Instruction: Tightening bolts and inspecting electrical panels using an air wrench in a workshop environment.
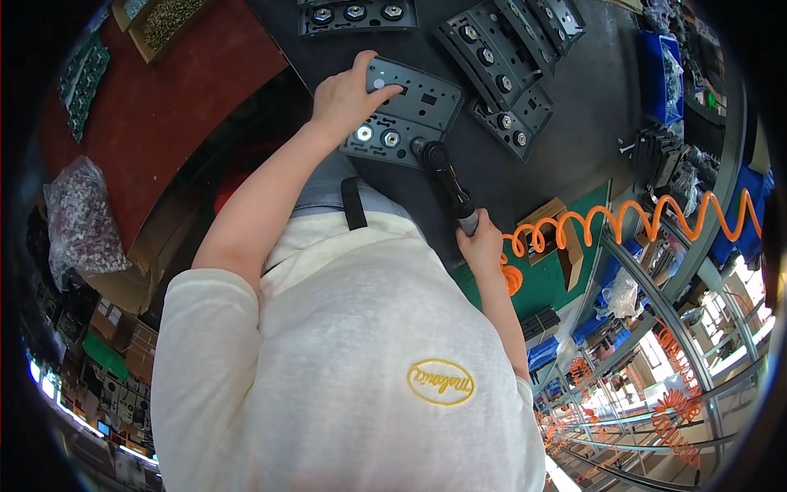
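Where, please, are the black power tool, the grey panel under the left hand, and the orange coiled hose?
Black power tool (448, 179): head view, middle of its body.
Grey panel (411, 113): head view, bare part of its flat face.
Orange coiled hose (630, 204): head view, top of a middle loop.

A black workbench (582, 115) is supporting a perforated gray metal panel (414, 116) near its front edge. Beyond that panel, a similar panel with round fittings (357, 23) is lying; to its right, several overlapping gray panels (494, 70) are resting. To its left, a red tabletop (172, 123) is carrying green circuit boards (86, 74) and an open cardboard box (141, 41) holding small brass-coloured parts (170, 23).
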Tool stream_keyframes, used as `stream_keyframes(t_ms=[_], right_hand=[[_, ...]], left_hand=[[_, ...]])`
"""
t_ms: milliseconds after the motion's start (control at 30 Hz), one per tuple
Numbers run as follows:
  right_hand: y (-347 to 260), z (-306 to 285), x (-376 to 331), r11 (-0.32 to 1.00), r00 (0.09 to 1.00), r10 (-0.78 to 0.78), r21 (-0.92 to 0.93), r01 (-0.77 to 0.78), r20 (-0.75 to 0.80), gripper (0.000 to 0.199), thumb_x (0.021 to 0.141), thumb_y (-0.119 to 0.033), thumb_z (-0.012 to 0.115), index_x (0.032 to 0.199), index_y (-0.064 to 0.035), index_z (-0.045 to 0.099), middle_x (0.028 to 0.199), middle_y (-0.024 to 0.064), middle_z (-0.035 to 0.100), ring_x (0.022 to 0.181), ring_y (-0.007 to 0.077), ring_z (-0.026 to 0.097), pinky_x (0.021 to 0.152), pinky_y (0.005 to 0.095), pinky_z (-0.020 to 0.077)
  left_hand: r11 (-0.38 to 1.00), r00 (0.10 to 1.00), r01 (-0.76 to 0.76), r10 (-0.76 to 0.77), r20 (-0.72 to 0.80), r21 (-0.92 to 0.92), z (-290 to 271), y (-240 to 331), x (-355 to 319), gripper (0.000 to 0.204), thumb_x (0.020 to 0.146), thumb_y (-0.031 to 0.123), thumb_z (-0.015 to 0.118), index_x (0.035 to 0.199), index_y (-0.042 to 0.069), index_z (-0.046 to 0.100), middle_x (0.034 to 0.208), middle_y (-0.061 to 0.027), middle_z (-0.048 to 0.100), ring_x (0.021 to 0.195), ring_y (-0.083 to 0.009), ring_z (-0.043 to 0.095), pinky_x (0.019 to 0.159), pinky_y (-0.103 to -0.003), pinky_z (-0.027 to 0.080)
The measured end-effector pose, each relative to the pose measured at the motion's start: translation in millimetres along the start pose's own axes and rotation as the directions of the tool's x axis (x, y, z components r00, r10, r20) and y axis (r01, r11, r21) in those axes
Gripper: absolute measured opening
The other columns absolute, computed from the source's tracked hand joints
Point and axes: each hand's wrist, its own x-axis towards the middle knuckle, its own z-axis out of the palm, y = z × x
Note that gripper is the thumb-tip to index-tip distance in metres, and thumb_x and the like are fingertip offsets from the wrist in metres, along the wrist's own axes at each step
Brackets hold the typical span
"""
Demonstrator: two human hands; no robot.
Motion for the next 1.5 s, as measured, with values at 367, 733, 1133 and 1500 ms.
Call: stream_keyframes(t_ms=[367, 733, 1133, 1500], right_hand=[[-11.6, 29.7, -19.4, 0.996, 0.989, 0.088, 0.044, -0.083, -0.119, 0.027, 0.071, -0.012, 0.066, 0.092, -0.0034, 0.051, 0.077, 0.0194, 0.063, 0.073, 0.0398, 0.062, 0.063, 0.0460, 0.0487], [-7.5, 43.0, -30.6, 0.992, 0.981, 0.119, 0.069, -0.109, -0.156, 0.031, 0.068, -0.012, 0.067, 0.095, -0.0040, 0.053, 0.078, 0.0189, 0.064, 0.072, 0.0397, 0.062, 0.063, 0.0455, 0.0499], [-31.2, 35.9, -1.6, 0.997, 0.995, -0.065, 0.031, 0.067, -0.082, 0.031, 0.068, -0.010, 0.067, 0.093, -0.0033, 0.052, 0.078, 0.0189, 0.063, 0.072, 0.0395, 0.062, 0.062, 0.0464, 0.0493], [-43.3, 39.1, -9.2, 0.998, 0.993, -0.063, -0.016, 0.061, -0.100, 0.029, 0.069, -0.011, 0.066, 0.092, -0.0035, 0.051, 0.077, 0.0189, 0.062, 0.071, 0.0396, 0.062, 0.062, 0.0465, 0.0491]], left_hand=[[1.000, 0.998, 0.019, -0.021, -0.059, -0.020, 8.9, -1.7, -7.5, 0.063, 0.080, 0.055, 0.062, 0.120, 0.008, 0.048, 0.070, -0.0120, 0.067, 0.064, -0.0290, 0.067, 0.057, -0.036, 0.052], [0.993, 0.969, -0.107, 0.116, -0.218, 0.056, 16.4, -3.1, -6.3, 0.062, 0.080, 0.055, 0.061, 0.119, 0.009, 0.048, 0.077, -0.0115, 0.068, 0.068, -0.0294, 0.067, 0.057, -0.036, 0.052], [0.981, 0.980, -0.162, 0.173, -0.103, 0.108, 6.0, -4.6, -1.0, 0.063, 0.079, 0.056, 0.061, 0.122, 0.012, 0.047, 0.084, -0.0116, 0.067, 0.070, -0.0276, 0.068, 0.058, -0.035, 0.054], [0.987, 0.973, -0.139, 0.151, -0.177, 0.078, 13.6, -9.6, -7.9, 0.059, 0.080, 0.053, 0.062, 0.118, 0.010, 0.048, 0.077, -0.0101, 0.068, 0.066, -0.0259, 0.068, 0.053, -0.033, 0.052]])
